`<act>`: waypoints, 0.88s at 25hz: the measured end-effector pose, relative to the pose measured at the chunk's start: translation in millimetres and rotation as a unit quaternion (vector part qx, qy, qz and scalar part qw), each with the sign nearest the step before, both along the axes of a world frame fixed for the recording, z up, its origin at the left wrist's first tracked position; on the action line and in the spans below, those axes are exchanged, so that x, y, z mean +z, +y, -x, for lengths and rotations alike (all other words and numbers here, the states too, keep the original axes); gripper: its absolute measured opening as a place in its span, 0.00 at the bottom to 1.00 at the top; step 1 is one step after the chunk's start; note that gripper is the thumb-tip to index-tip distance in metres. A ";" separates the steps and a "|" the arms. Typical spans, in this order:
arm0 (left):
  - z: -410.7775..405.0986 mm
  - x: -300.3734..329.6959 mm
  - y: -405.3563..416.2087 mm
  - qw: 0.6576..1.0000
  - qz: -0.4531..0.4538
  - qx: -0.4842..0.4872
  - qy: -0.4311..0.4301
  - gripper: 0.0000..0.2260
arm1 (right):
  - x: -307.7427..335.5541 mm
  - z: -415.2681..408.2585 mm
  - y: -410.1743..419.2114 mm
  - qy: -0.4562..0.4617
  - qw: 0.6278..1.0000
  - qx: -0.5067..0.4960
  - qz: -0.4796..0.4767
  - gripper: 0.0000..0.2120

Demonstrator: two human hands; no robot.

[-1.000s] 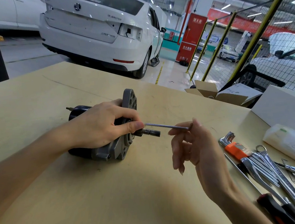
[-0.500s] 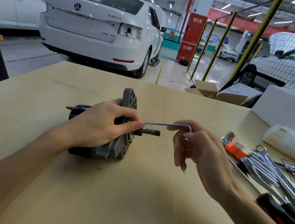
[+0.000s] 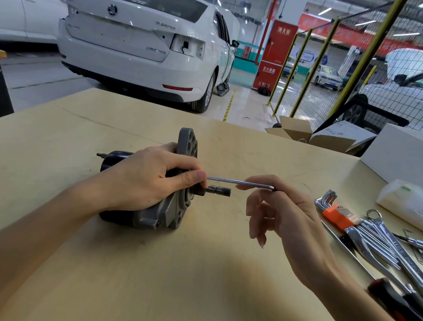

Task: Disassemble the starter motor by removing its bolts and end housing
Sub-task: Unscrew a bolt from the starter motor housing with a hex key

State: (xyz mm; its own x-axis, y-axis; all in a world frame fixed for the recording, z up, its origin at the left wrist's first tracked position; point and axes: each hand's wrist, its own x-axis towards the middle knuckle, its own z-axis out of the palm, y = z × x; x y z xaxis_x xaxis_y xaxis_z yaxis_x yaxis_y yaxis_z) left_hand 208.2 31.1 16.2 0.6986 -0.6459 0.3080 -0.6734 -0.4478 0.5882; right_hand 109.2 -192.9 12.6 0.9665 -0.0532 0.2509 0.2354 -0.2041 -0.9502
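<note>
At 5 o'clock, nearest the camera, a pile of shiny wrenches (image 3: 381, 237) lies on the wooden table (image 3: 139, 282). The picture's edge cuts them off, so the whole pile cannot be seen. Beside them sits a set of hex keys (image 3: 332, 208) in an orange holder.

A little further in, at 3 o'clock, the right hand (image 3: 284, 213) pinches the bent end of a hex key (image 3: 240, 182) between thumb and first finger. The other fingers hang loose and curled.

The key's long arm runs toward 9 o'clock and ends behind the thumb of the left hand (image 3: 143, 179) — its tip is hidden, so the bolt cannot be seen. The left hand grips the starter motor (image 3: 158, 211), which lies on its side at the table's middle. The hand covers most of the black body. The grey end housing (image 3: 182, 188) and a short shaft (image 3: 218, 191) stick out.

Far off at 12 o'clock stands a white car (image 3: 144, 51) — its top is cut off.
</note>
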 end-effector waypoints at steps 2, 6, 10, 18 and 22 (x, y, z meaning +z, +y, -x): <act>-0.4 -0.2 0.0 1.000 0.003 -0.002 0.001 0.14 | -0.1 0.2 0.1 0.004 1.000 -0.003 0.001 0.25; -1.0 0.2 0.4 1.000 -0.006 -0.005 -0.009 0.10 | -0.2 -0.2 0.5 0.013 1.000 -0.010 0.010 0.24; -0.4 0.8 0.1 1.000 -0.009 -0.006 -0.009 0.10 | 1.0 -0.7 1.6 0.018 0.999 -0.025 0.011 0.12; -0.9 -0.3 -0.1 1.000 0.002 0.000 -0.010 0.11 | 5.9 -0.9 0.2 0.078 0.993 -0.002 -0.093 0.23; -0.2 -0.2 0.2 1.000 -0.002 0.003 -0.010 0.11 | 9.0 -1.5 -1.7 0.077 0.993 0.040 -0.085 0.26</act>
State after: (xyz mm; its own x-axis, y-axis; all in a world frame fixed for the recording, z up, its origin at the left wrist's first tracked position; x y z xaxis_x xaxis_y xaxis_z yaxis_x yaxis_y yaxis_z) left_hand 208.3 31.3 16.1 0.6958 -0.6435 0.3189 -0.6822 -0.4535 0.5735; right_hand 110.8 -194.6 21.6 0.9956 -0.0026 0.0934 0.0933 -0.0244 -0.9953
